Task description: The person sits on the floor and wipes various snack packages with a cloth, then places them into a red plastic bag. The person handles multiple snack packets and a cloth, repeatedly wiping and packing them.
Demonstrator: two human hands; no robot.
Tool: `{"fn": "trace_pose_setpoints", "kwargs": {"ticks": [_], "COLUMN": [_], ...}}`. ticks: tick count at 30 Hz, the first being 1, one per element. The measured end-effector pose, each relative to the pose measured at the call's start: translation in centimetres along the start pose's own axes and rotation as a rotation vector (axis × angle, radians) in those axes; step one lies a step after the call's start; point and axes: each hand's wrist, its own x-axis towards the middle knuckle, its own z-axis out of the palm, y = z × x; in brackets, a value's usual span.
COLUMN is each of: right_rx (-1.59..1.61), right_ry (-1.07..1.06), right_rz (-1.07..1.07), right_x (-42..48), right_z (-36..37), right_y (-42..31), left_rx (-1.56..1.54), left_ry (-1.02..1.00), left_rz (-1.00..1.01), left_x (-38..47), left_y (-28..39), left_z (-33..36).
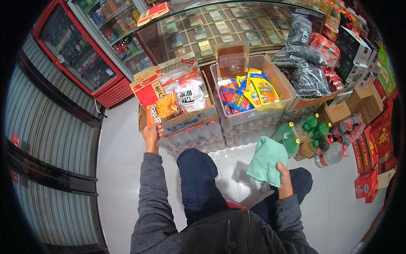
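My left hand (152, 135) pinches the lower corner of an orange snack bag (166, 106) with yellow pieces printed on it. The bag leans over the front of an open cardboard box (190, 122). Behind it in the box are a red and brown paper packet (146, 87) and a white snack bag (190, 96) bearing writing. A folded mint-green cloth (265, 160) is in my right hand (284, 179), held above the floor near my right knee; its thumb lies over the cloth and the other fingers are mostly hidden.
Shrink-wrapped bottles (193, 138) support the cardboard box. Beside it, a clear plastic bin (253, 116) holds yellow and blue packets. Large green bottles (291, 143) stand on the floor at right. A glass display counter (222, 27) spans the back, with a red-framed fridge (79, 54) at left.
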Motion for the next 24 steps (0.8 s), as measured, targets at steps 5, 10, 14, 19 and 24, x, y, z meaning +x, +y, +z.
{"fn": "trace_pose_setpoints", "kwargs": {"ticks": [5,10,14,19,24], "right_rx": [0.007,0.015,-0.007,0.016,0.053], "right_ry": [0.013,0.028,0.057,0.046,0.007], "right_rz": [0.010,0.040,0.024,0.014,-0.006], "right_x": [0.0,0.1,0.0,-0.5,-0.7], "right_z": [0.1,0.0,-0.2,-1.0,-1.8], "right_y": [0.1,0.5,0.6,0.0,-0.2], "left_rx": [-0.101,-0.148,-0.195,0.344,0.729], "left_ry": [-0.020,-0.034,-0.053,0.021,0.094], "left_rz": [0.068,0.231,0.288,0.317,0.470], "left_x": [-1.1,-1.3,0.3,1.0,-0.3], "left_y": [-0.1,0.8,1.1,1.2,0.7], "left_z": [0.7,3.5,6.3,6.2,3.6]}}
